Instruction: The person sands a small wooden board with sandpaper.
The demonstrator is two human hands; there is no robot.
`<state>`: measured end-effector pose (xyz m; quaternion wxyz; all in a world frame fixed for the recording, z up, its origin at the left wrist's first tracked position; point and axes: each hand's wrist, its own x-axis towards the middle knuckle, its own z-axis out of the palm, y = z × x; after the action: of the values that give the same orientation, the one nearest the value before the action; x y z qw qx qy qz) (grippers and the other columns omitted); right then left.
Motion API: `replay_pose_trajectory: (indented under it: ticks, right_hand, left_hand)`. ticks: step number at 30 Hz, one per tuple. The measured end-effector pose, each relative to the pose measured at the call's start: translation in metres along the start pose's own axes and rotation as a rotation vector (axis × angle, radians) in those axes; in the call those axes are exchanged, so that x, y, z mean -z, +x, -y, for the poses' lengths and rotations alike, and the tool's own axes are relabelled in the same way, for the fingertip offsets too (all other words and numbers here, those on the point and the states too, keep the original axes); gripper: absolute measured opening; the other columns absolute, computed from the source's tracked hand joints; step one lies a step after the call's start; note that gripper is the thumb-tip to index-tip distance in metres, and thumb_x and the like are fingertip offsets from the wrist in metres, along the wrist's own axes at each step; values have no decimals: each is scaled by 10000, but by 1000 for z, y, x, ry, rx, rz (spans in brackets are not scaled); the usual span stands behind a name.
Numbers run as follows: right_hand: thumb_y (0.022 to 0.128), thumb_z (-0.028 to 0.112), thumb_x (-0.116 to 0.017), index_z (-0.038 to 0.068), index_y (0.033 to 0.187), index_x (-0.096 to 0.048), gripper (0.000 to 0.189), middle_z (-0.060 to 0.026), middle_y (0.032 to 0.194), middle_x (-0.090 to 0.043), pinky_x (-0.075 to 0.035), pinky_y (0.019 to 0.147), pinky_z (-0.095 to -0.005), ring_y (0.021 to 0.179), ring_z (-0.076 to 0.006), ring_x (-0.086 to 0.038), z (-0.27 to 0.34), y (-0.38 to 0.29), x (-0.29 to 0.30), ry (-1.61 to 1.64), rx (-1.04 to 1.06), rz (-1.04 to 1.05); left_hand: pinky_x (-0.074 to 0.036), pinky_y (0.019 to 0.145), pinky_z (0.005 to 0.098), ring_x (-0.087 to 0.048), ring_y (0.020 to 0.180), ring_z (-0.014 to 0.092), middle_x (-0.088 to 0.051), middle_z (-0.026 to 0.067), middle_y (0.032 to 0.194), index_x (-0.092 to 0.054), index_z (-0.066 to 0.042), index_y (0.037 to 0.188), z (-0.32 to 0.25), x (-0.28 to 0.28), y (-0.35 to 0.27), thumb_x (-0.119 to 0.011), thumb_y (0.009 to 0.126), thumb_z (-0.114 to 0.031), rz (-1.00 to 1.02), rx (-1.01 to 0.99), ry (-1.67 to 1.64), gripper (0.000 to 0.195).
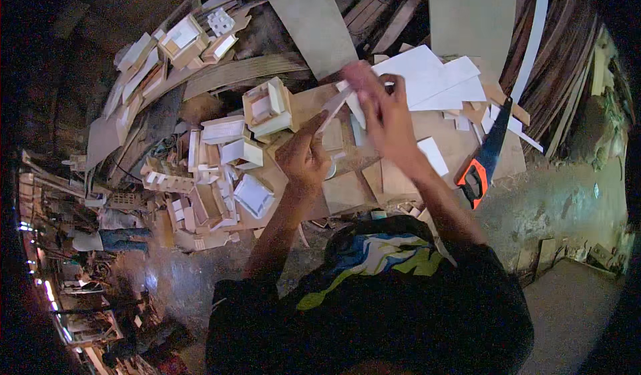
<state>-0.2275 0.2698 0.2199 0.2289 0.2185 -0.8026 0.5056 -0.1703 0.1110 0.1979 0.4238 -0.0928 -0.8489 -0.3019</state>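
Note:
My left hand (305,157) pinches a thin, light strip of board (334,109), which slants up and to the right. At the strip's far end is my right hand (388,117), blurred and with its fingers bent. It grips a blurred reddish piece (359,74) against or close to the strip; its exact kind cannot be made out. Beneath both hands lies a brown work board (345,195). White-faced sheets (425,77) lie just beyond my right hand, and a small white panel (433,156) rests beside my right forearm.
A handsaw (493,140) with an orange and black handle lies at the board's right edge, near offcuts (458,120). Small open wooden boxes (268,107) crowd the left side. More boxes (184,39) stand on a plank at upper left. Another person (122,240) is far left.

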Motion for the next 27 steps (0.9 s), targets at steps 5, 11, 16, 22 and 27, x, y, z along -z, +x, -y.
replay_pose_trajectory:
  ticks: [5,11,16,22,27]
  right_hand:
    - [878,172,-484,115,1195,-555,330,-245,976,-535,-409,788,-507,908,-400,-472,24,-29,-10,101,223,28]
    - [877,392,-550,125,1202,-572,421,-189,990,-602,-460,688,-352,860,-319,-572,-124,-4,-7,72,-14,217]
    - [842,446,-620,35,1366,-360,715,-76,1221,-531,-435,862,-284,1003,-180,-554,-83,-51,-11,1324,-642,248]
    - [695,71,-782,21,1337,-406,745,-97,1343,-468,-343,1028,-319,1211,-185,-455,-34,-62,5,606,-341,248]
    - [689,1,-761,29,1312,-442,700,-100,1312,-497,-356,1015,-315,1195,-192,-469,-49,-74,34,601,-324,405]
  left_hand:
    - [-525,639,323,-680,734,262,-682,145,869,-671,-49,998,14,9,-12,-556,706,78,11,37,88,338]
    - [-507,614,301,-660,678,209,-680,82,818,-671,-44,1001,12,25,-12,-552,771,37,26,-77,-139,270]
    - [-435,714,274,-544,761,134,-599,12,830,-635,-38,993,22,22,-42,-594,868,-113,-112,554,-405,152]
    - [-426,824,316,-541,882,133,-594,29,939,-596,-17,1016,30,12,-92,-613,885,-212,-141,923,-987,236]
    - [-454,847,345,-578,953,160,-611,75,1046,-558,27,1127,36,41,-94,-609,883,-274,206,981,-1473,390]
